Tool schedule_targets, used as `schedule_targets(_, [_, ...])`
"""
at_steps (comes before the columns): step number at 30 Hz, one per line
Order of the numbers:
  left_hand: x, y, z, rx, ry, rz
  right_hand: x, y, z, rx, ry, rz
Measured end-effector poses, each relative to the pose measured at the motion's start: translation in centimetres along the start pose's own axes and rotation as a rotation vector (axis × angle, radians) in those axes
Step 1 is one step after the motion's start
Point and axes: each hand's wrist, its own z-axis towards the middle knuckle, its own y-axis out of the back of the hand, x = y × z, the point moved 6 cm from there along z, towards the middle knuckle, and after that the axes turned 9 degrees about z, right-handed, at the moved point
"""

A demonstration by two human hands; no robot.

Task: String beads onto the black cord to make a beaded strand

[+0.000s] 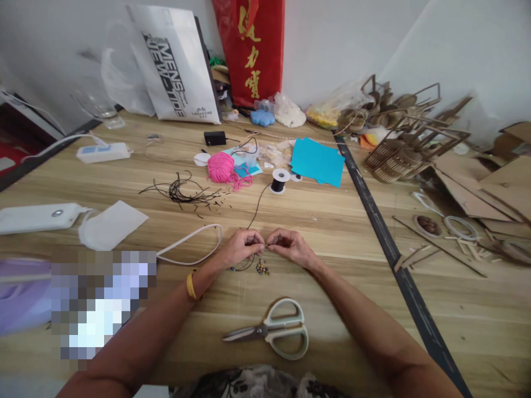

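Observation:
Both hands meet fingertip to fingertip over the middle of the table. My left hand (243, 246) is closed in a pinch on a black cord (258, 209), which runs back to a white spool (280, 176) wound with black cord. Between the fingertips of my right hand (291, 246) is a small bead (266, 245), pinched close against the left fingertips. Just below lies a little heap of mixed-colour beads (262, 267). The cord's lower end curves under my left hand, with a few dark beads (233, 268) near it. Scissors (271, 329) lie nearer to me, handles to the right.
Behind the hands are cut black cord pieces (182, 190), pink yarn (222, 167) and blue sheets (317, 161). A white cable loop (191, 243) lies left of my left hand. A dark strip (385, 232) crosses the table at right, with wooden baskets (398, 155) and cardboard (477, 182) beyond.

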Motion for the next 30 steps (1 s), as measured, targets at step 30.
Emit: schedule_targets(30, [-0.38, 0.01, 0.17, 0.02, -0.054, 0.104, 0.76, 0.17, 0.15, -0.009, 0.062, 0.012])
